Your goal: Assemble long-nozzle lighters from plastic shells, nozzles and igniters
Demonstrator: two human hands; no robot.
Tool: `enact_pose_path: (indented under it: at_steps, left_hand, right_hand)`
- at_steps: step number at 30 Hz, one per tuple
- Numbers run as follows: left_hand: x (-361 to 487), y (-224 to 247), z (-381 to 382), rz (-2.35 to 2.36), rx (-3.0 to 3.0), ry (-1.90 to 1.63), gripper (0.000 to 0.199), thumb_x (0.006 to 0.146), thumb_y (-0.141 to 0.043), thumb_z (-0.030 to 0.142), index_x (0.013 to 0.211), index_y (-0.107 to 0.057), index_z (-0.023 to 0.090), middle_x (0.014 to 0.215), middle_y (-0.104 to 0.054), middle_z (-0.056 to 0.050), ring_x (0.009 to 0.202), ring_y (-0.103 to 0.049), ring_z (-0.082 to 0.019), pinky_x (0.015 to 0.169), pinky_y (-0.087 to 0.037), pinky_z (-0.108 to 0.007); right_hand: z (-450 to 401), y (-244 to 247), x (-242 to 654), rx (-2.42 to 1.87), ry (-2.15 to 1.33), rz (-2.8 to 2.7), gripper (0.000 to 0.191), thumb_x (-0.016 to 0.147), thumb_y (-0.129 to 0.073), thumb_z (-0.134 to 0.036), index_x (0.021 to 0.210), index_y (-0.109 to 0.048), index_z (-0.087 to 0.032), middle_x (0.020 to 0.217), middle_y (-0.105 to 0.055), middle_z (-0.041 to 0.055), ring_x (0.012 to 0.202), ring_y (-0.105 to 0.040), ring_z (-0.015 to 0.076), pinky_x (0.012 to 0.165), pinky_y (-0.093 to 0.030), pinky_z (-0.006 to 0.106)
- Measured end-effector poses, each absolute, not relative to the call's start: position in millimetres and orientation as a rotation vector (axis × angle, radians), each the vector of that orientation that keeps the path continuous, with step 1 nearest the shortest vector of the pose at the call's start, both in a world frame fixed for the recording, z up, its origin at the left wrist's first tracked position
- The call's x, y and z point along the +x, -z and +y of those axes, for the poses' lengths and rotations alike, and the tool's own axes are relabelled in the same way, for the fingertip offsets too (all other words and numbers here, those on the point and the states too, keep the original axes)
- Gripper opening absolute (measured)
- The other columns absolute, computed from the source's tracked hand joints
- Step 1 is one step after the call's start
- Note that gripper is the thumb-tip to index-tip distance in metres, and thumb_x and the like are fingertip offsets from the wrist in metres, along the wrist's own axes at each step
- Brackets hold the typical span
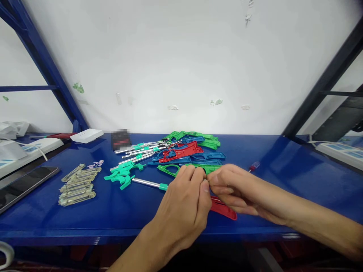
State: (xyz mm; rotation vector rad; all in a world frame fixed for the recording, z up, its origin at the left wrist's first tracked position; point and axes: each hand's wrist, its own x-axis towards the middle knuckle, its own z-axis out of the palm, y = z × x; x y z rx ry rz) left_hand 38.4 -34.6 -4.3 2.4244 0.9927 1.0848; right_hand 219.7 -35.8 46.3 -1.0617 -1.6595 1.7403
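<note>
My left hand (184, 204) is closed, its thumb and fingers pinched together over the middle of the table. Fingertip to fingertip with it, my right hand (235, 187) is closed too. Whatever is pinched between them is hidden by the fingers. Below the hands lies a red plastic lighter shell half (224, 209), partly covered. A metal lighter tube (147, 183) with a teal collar runs behind my left hand; its far end is hidden. Just beyond the hands are a green shell half (171, 170) and a pile with red shell halves (185, 151) and blue shell halves (215, 155).
Left of the hands lie teal triggers (121, 174), more metal tubes (138, 155), clear fuel tanks (78, 187) and a phone (27, 185). A small screwdriver (254, 166) lies behind my right wrist. Power strips (342, 154) and a white box (87, 135) stand toward the sides.
</note>
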Motion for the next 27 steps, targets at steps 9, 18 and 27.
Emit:
enact_pose_path:
  at_steps: [9,18,27]
  left_hand:
    - [37,10,-30,1.01,2.386,-1.17,0.028,0.108,-0.028,0.026,0.082,-0.04,0.025,0.082,-0.051,-0.003,0.079,-0.047,-0.024,0.07,-0.037,-0.038]
    - [22,0,-22,1.016,2.228,-1.26,0.036,0.112,-0.026,0.028,0.077,-0.032,0.025,0.073,-0.038,0.003,0.067,-0.038,-0.018,0.066,-0.029,-0.035]
    - [30,2,-30,0.903,2.144,-1.234,0.039,0.117,-0.023,0.032,0.098,-0.056,0.021,0.095,-0.062,-0.003,0.089,-0.057,-0.019,0.086,-0.043,-0.035]
  right_hand:
    - [-35,-48,217,-1.079,-1.704,-1.66,0.036,0.09,-0.051,-0.031,0.062,-0.03,-0.024,0.055,-0.022,-0.0101,0.048,-0.012,0.0069,0.04,-0.013,0.022]
    - [-20,-40,231,-1.165,-1.489,-1.863,0.033,0.092,-0.051,-0.025,0.062,-0.036,-0.023,0.052,-0.033,-0.0093,0.044,-0.027,0.0061,0.04,-0.022,0.02]
    - [-34,-45,214,-1.108,-1.101,-1.982,0.044,0.108,-0.036,-0.042,0.068,-0.042,-0.023,0.056,-0.042,-0.0048,0.055,-0.04,0.0125,0.056,-0.035,0.027]
